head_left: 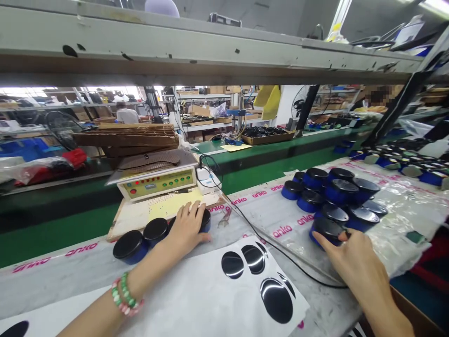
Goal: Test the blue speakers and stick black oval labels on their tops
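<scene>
My left hand (185,227), with beaded bracelets at the wrist, lies palm down with fingers spread over the right end of a row of blue cups with glossy black tops (130,246). At the right, my right hand (354,262) has its thumb and fingers around a blue cup with a black top (329,229), at the near edge of a stacked group of similar cups (342,191). Between the hands lies a white sheet (196,295) bearing black round stickers (277,299).
A control box (157,185) with buttons stands behind my left hand. A black cable (266,241) crosses the table. More blue cups (414,164) sit at the far right. A shelf beam (210,51) spans overhead. People are in the background.
</scene>
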Available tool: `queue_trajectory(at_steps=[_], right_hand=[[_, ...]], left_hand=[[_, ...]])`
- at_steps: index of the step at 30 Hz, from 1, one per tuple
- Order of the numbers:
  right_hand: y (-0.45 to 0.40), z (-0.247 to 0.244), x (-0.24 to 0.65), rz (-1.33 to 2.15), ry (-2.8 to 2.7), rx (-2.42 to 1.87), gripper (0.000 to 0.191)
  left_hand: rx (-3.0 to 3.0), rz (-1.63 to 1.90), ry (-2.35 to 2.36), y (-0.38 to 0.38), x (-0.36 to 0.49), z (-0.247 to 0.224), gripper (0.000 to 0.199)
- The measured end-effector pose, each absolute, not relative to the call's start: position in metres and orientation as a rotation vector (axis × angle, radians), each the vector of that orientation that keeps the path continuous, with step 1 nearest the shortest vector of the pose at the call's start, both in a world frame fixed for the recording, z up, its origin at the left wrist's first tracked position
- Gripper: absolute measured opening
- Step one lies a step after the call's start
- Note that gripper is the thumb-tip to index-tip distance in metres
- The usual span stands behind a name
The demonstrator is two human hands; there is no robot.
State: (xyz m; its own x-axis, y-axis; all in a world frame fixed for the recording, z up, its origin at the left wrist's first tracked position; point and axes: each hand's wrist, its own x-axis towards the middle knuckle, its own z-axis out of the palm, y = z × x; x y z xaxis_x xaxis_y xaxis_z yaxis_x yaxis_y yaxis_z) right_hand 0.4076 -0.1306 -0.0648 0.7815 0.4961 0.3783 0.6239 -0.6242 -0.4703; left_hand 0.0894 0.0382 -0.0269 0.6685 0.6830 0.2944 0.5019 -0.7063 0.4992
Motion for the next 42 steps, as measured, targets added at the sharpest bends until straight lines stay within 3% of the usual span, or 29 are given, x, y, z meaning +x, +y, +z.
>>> queue_trajectory(at_steps=[4,7,9,12,19,23,28,30,33,37,42], right_hand=[[-0.12,-0.03,0.353,-0.036,-0.96,-2.033,0.051],[-0.114,0.004,0.297,0.144,-1.395,-1.5,0.032],[-0.11,0.024,0.271,0.054,-1.686,-1.305,0.018],[-0.108,0.043,0.254,-0.066,-1.925,-1.136,0.021],[-0.104,0.038,0.235,-0.334,-2.016,-1.016,0.01],[-0.106,0.038,0.23,-0.592,-2.028,-1.07,0.01],[-0.11,0.042,0.226,-0.82,-2.074,-1.144,0.017],[-0.106,0.037,0.225,-0.713,-2.046,-1.109,0.013],[-0.098,0.021,0.225,-0.289,-2.003,-1.039,0.023],[-0.094,-0.001,0.225,-0.048,-1.875,-1.014,0.03],[-0.102,-0.01,0.222,-0.068,-1.815,-1.019,0.035]], left_hand=[[2.164,0.611,0.666,-0.004,0.104,0.005,0.059],[1.38,0.553,0.432,-0.032,0.109,0.024,0.06],[1.023,0.529,0.383,-0.041,0.103,0.031,0.06],[0.759,0.594,0.402,-0.044,0.083,0.035,0.052],[0.686,0.723,0.49,-0.047,0.054,0.037,0.045],[0.797,0.775,0.588,-0.053,0.049,0.036,0.053],[1.354,0.926,0.704,-0.058,0.044,0.032,0.067],[1.644,1.035,0.748,-0.061,0.043,0.032,0.069],[2.255,1.228,0.81,-0.066,0.043,0.036,0.071],[2.922,1.397,0.796,-0.073,0.047,0.04,0.053],[3.074,1.639,0.474,-0.081,0.051,0.037,0.024]])
